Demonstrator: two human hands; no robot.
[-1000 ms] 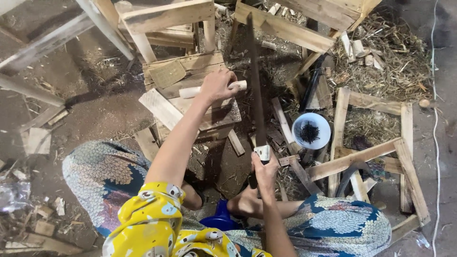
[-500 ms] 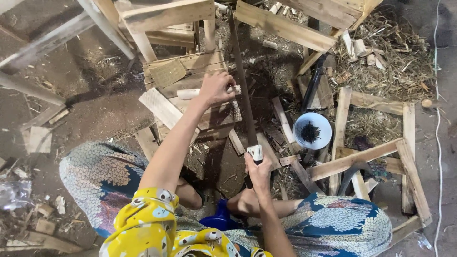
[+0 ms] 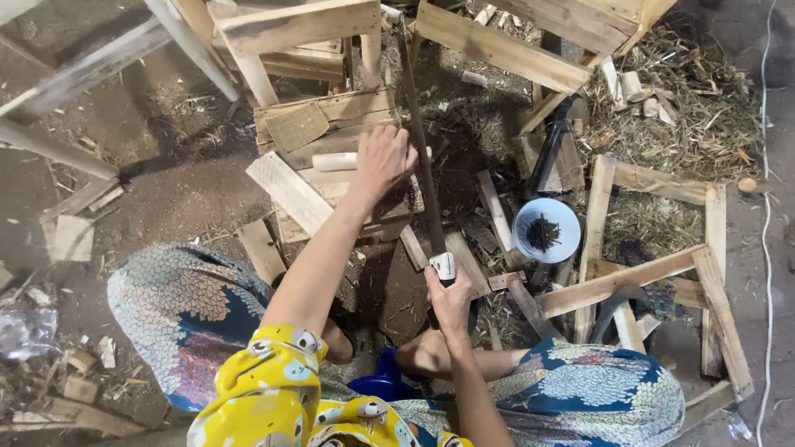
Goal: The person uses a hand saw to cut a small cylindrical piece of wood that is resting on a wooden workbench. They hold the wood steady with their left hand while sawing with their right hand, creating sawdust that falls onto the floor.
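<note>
From the head view, the right hand [image 3: 450, 300] has its grip wrapped around the long dark-bladed handsaw [image 3: 421, 157], whose blade runs beside the left hand [image 3: 383, 159] pressing a pale round wooden stick [image 3: 335, 161] onto the slatted wooden crate [image 3: 331, 112], the stick seemingly still uncut.

The long dark metal saw blade [image 3: 418, 141] is showing a matt finish; the pale rough-sawn wooden crate [image 3: 331, 157] is appearing unpainted; the round white plastic bowl [image 3: 546, 230] is looking smooth.
</note>
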